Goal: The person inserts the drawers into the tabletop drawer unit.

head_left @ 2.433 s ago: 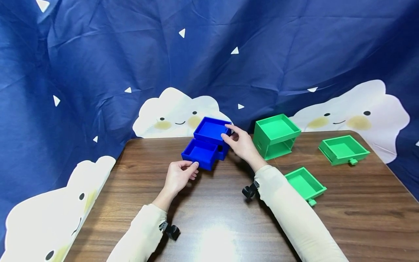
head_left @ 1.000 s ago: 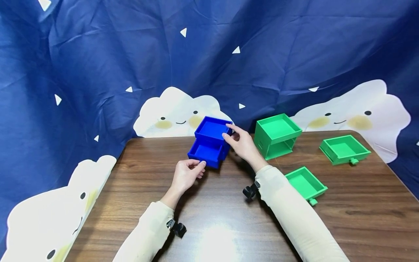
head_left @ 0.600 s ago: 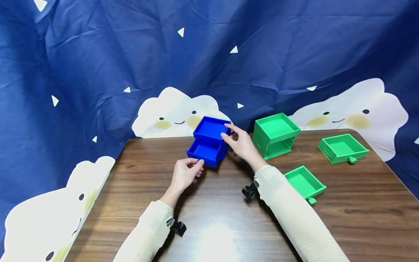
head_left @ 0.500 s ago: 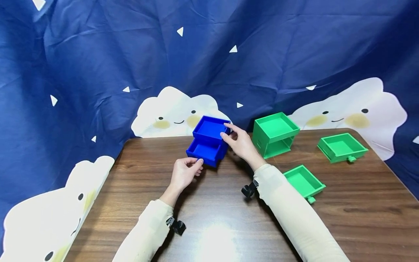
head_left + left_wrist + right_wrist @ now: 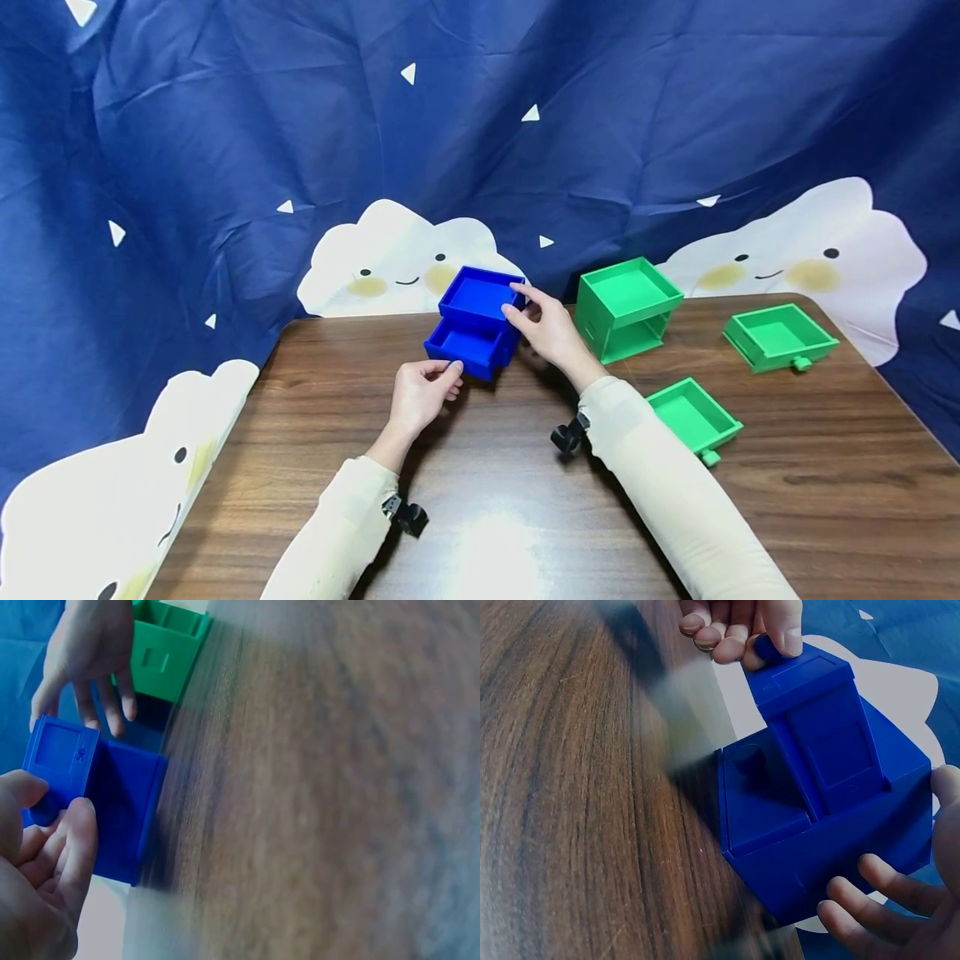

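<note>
A small blue cabinet point(image 5: 480, 293) with a tray-like top stands near the table's back edge. Its upper blue drawer point(image 5: 467, 340) sticks out of the front, toward the left hand. The left hand point(image 5: 420, 398) pinches the round blue knob point(image 5: 766, 648) of this drawer between thumb and fingers, also visible in the left wrist view. Below, the lower drawer point(image 5: 769, 806) sits inside the cabinet, its own knob point(image 5: 750, 759) showing. The right hand point(image 5: 553, 333) grips the cabinet's right side, with fingertips over the top rim and other fingers on the side wall.
To the right stands a green cabinet point(image 5: 630, 292) with a hollow front. Two green drawers lie on the wooden table point(image 5: 480, 467): one drawer point(image 5: 782, 335) far right, the other drawer point(image 5: 692, 415) nearer, by the right forearm. A blue cloud-patterned curtain point(image 5: 465, 125) hangs behind.
The left hand has moved right and slightly away, bringing the blue drawer from farther out into the cabinet's upper slot. The right hand keeps its place on the cabinet.
</note>
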`<act>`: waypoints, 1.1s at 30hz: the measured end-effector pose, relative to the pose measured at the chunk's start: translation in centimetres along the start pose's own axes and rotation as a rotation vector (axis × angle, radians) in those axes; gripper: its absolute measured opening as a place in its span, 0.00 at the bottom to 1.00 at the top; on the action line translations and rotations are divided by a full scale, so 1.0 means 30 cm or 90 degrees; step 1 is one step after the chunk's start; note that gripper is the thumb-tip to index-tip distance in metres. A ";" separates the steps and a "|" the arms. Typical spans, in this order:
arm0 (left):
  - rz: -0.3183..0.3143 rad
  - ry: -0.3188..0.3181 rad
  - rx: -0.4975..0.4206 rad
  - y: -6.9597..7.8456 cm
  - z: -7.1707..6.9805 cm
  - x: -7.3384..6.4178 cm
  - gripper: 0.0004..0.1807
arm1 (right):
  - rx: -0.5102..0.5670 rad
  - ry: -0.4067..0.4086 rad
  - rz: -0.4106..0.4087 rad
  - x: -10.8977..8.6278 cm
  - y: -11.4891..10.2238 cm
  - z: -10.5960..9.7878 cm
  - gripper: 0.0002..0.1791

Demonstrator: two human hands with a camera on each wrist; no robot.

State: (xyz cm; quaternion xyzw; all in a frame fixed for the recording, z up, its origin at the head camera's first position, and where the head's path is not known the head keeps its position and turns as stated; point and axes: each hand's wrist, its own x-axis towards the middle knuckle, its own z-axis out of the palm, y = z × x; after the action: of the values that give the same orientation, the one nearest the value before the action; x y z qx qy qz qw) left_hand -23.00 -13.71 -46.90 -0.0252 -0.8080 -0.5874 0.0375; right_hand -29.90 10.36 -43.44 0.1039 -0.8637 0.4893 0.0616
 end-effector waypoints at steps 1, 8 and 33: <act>-0.001 0.001 -0.003 0.002 0.001 -0.001 0.12 | 0.001 -0.001 0.001 -0.001 0.001 -0.001 0.30; -0.001 0.012 -0.001 0.019 0.016 -0.002 0.12 | 0.007 0.008 -0.010 0.003 0.002 -0.009 0.30; 0.008 0.009 -0.014 0.009 0.038 0.037 0.11 | 0.019 0.007 -0.013 -0.002 -0.012 -0.002 0.29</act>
State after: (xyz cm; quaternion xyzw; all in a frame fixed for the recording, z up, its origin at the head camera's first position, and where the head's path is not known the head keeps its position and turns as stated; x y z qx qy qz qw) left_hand -24.13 -12.54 -46.89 -0.0265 -0.8009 -0.5964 0.0467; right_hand -29.75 10.24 -43.13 0.1110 -0.8547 0.5022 0.0703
